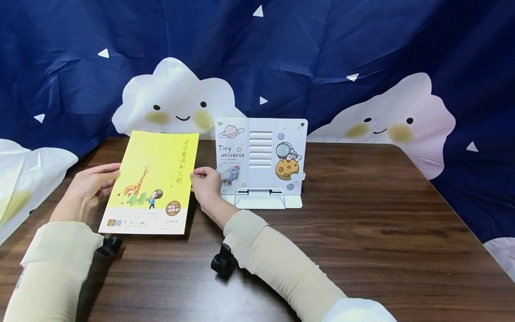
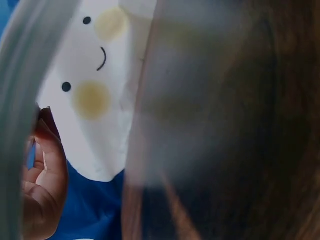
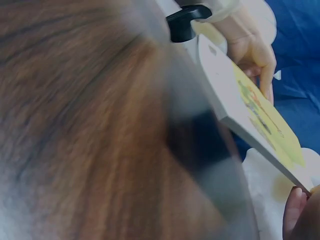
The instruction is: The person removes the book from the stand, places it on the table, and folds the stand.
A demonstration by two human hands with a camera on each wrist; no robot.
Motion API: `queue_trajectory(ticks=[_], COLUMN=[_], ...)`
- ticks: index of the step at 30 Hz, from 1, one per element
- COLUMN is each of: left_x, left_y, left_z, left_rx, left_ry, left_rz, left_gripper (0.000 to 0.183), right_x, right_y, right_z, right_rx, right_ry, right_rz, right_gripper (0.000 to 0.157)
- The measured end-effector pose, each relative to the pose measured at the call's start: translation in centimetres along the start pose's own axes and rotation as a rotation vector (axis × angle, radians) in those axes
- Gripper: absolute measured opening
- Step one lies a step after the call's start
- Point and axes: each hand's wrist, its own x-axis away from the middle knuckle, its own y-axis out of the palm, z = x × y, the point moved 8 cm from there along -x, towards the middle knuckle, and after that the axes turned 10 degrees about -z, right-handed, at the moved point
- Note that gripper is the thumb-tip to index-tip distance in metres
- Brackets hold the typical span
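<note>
A yellow picture book (image 1: 150, 165) with a giraffe and a child on its cover is held up over the left part of the table, cover facing up. My left hand (image 1: 89, 185) grips its left edge, thumb at the cover's side. On the opposite edge, my right hand (image 1: 207, 184) pinches the book. The right wrist view shows the book (image 3: 255, 117) tilted and raised off the wood, its white page block visible. Just right of my right hand stands a white metal book stand (image 1: 261, 174) with astronaut and planet pictures, slots and a wire ledge.
The dark wooden table (image 1: 362, 232) has a rounded far right corner. Behind it hangs a blue cloth (image 1: 281, 53) with smiling clouds. A black wrist camera (image 1: 222, 261) sits under the right sleeve, another (image 1: 109, 246) by the left cuff.
</note>
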Motion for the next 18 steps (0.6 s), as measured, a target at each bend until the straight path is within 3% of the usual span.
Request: queue_trajectory(ticks=[9, 18], left_x=[-1.2, -2.0], left_y=[-1.2, -0.9], left_z=[-1.6, -2.7], left_rx=[-0.242, -0.29], left_ry=[-0.098, -0.168], left_rz=[0.085, 0.073], left_gripper=[0.024, 0.027], right_x=[-0.1, -0.5], right_y=[0.1, -0.3], right_z=[1.0, 2.2], right_rx=[0.127, 0.219], right_ry=[-0.045, -0.027], right_rz=[0.022, 0.007], right_gripper=[0.004, 0.005])
